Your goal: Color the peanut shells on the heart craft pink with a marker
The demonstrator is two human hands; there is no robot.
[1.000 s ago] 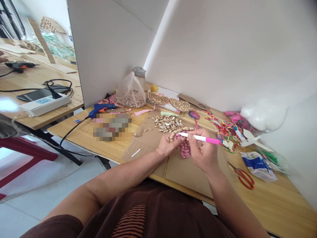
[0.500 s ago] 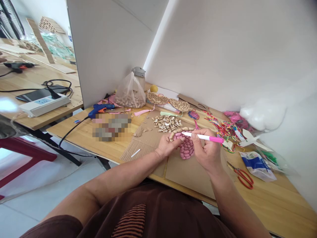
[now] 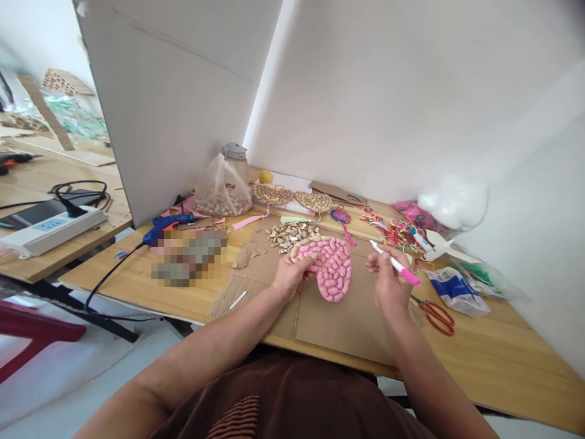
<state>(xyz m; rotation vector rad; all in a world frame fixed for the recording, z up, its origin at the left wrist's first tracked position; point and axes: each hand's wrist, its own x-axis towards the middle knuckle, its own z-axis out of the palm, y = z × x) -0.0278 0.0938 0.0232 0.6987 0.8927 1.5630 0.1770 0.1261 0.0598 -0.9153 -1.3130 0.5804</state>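
Nearby, one clear bag (image 3: pixel 222 190) holds peanuts, with what look like two shell discs (image 3: pixel 292 197) beside it. On the cardboard (image 3: pixel 347 314), the left hand (image 3: pixel 289 275) grips one pink peanut-shell heart (image 3: pixel 329 267); the right hand (image 3: pixel 389 281) pinches one pink marker (image 3: pixel 395 264), clear of the heart.
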